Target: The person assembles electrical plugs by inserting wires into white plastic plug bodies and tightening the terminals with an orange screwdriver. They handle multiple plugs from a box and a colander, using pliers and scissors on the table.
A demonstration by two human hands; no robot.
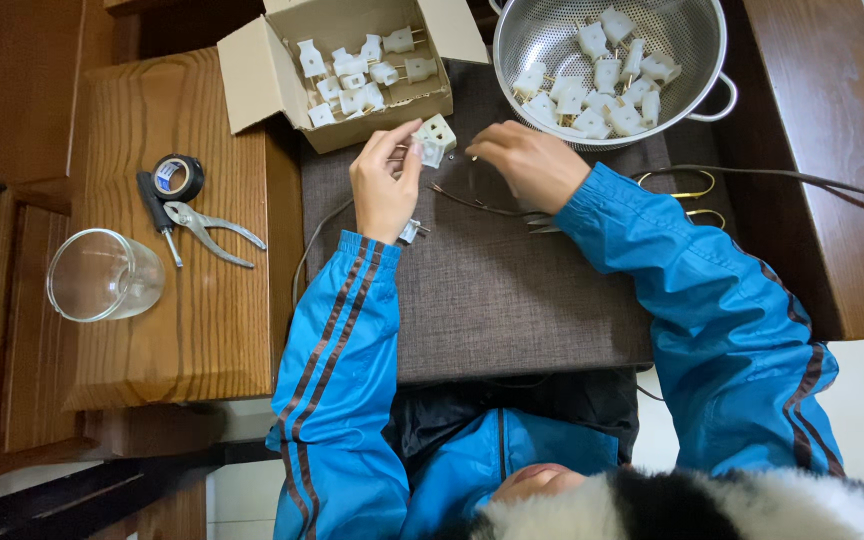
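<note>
head view: left hand (384, 185) pinches white plug (436, 139), right hand (530, 163) beside.

Tight at the far edge, open room near the body

Both hands work in a narrow pocket on the grey mat (512, 300): the left hand (384, 188) sits just below the open cardboard box (252, 70) of white plugs, the right hand (527, 160) just under the rim of the steel colander (542, 25), so the way forward is blocked on both sides. A dark cord (482, 207) crosses the mat between the hands. To the left, the wooden side table (202, 320) carries a tape roll (178, 177), screwdriver (158, 215), pliers (210, 230) and a glass jar (102, 275); its near half lies bare. Scissors (697, 195) lie beside the right sleeve. The mat's near half is open.
</note>
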